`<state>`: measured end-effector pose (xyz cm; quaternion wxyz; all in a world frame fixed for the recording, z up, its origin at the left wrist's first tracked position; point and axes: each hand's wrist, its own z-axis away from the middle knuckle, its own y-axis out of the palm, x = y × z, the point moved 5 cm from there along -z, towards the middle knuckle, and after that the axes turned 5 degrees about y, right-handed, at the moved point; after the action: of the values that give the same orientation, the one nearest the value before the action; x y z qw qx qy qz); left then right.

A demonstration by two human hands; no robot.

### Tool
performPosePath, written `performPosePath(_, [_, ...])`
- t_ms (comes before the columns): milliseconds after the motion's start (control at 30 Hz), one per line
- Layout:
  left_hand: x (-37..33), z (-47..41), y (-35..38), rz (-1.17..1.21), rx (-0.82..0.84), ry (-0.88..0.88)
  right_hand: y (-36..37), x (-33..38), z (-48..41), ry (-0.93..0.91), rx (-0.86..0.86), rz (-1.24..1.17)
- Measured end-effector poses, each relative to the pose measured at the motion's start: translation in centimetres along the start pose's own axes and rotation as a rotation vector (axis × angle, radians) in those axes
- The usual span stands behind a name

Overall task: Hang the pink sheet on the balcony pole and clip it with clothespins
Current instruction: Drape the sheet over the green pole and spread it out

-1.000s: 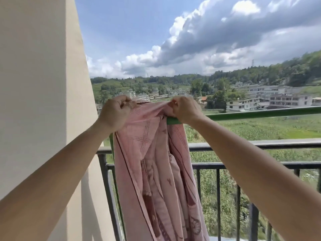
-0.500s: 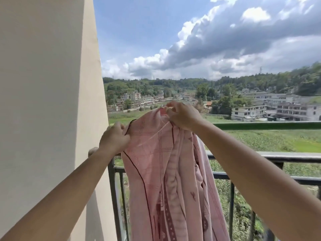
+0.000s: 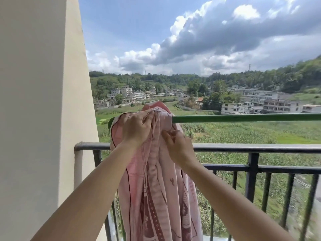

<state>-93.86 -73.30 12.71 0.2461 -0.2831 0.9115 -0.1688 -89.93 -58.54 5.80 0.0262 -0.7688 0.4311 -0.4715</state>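
View — head, one wide-angle lens.
Position: worn at head height on a balcony, looking forward and slightly down along both forearms.
Facing: outward across the green pole [image 3: 243, 117] and dark railing [image 3: 260, 148] toward fields [image 3: 243, 134] and buildings [image 3: 238, 107].
Nearness: left hand [image 3: 137, 128], right hand [image 3: 180, 148] and pink sheet [image 3: 156, 188] at arm's reach, centre frame — wall [image 3: 34, 119] close at left.

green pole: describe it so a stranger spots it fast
From the tall beige wall on the left, a dark metal balcony railing runs right. Above it runs the round green pole, a pink patterned sheet over its left end. No other bar is green.
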Motion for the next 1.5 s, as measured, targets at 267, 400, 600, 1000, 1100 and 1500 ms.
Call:
performPosePath(267, [0.8,0.0,-0.8,-0.055,-0.054,-0.064,-7.4,-0.9,-1.1,-0.197,-0.184,0.197])
performPosePath(400, [1.6,-0.1,-0.1,-0.138,0.001,-0.086,-14.5,-4.0,-1.2,-0.133,-0.338,0.273])
performPosePath(600, [1.4,-0.3,0.7,-0.317,-0.019,-0.099,-22.5,-9.3,0.3,0.171,-0.567,0.298])
performPosePath(1000, [0.2,1.1,2.4,-0.437,0.016,-0.051,-19.2,-6.7,1.1,0.151,-0.498,0.195])
performPosePath(1100, [0.2,1.2,2.4,-0.45,0.02,-0.062,-23.7,-7.8,0.6,0.18,-0.586,0.311])
performPosePath(1500, [0.6,1.1,2.7,-0.479,0.048,-0.102,-32.2,-14.0,2.0,0.557,-0.898,0.43])
